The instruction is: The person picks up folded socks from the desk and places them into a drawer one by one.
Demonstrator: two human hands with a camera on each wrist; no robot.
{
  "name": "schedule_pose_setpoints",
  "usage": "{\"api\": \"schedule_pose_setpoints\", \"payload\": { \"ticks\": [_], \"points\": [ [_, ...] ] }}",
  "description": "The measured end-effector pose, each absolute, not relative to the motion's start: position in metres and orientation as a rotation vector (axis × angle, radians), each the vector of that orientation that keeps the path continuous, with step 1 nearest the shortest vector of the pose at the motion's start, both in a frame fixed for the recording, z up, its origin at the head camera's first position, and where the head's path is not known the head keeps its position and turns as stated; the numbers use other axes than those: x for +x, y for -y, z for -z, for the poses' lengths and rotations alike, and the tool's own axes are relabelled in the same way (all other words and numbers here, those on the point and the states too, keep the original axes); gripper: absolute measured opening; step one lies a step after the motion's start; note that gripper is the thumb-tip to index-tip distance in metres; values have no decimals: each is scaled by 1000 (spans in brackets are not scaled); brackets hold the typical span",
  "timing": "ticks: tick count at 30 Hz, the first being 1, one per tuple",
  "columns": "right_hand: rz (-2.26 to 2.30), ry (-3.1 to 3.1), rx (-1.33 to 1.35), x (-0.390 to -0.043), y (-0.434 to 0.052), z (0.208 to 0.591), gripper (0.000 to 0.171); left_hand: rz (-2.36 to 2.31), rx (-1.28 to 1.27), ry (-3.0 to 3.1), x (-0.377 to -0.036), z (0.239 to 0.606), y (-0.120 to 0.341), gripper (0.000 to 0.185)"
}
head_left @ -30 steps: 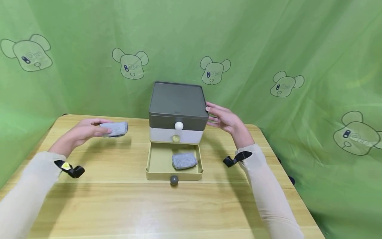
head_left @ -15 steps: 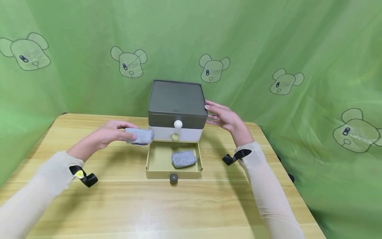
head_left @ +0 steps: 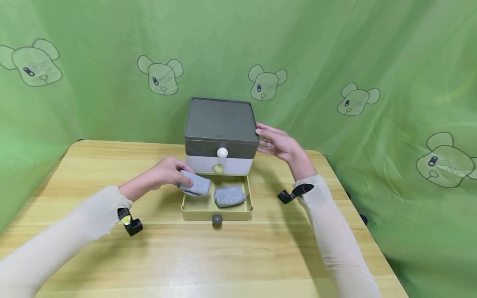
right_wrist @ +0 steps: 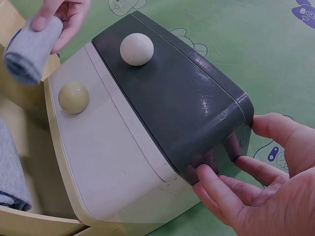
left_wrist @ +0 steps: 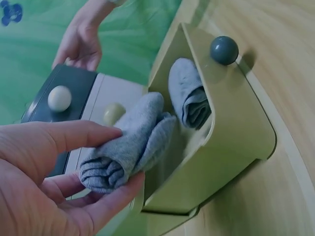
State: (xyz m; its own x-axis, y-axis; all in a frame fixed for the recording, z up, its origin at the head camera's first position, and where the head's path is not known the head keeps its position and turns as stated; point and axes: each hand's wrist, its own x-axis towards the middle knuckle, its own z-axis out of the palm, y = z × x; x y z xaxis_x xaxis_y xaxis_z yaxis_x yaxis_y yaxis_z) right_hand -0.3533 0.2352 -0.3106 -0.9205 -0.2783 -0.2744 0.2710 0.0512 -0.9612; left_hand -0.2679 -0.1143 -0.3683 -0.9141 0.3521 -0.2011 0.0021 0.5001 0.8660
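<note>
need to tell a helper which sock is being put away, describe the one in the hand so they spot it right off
Start at the three-drawer box on the wooden table and drop to its open bottom drawer. Two rolled grey socks are there. The held sock is at the drawer's left edge in the left hand; the other sock lies loose inside.

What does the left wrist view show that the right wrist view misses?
Only the left wrist view shows the dark knob on the open drawer and the left hand pinching its rolled sock. Only the right wrist view shows the right hand with fingertips against the cabinet's side. Both show the cream knob.
</note>
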Motion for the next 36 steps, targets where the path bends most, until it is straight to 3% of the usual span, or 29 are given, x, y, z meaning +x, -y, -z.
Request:
{"api": "schedule_pose_setpoints", "payload": {
  "ticks": [12, 27, 36],
  "points": [
    [1940, -1937, -2, -353, -236, 309, 58, -1057, 347, -2650, -268, 372, 83, 23],
    [1939, -1930, -18, -353, -237, 311, 60, -1104, 317, -2633, -268, 394, 66, 24],
    [1934, -1932, -21, -353, -236, 310, 59, -1070, 427, -2637, -271, 400, 63, 22]
  ]
}}
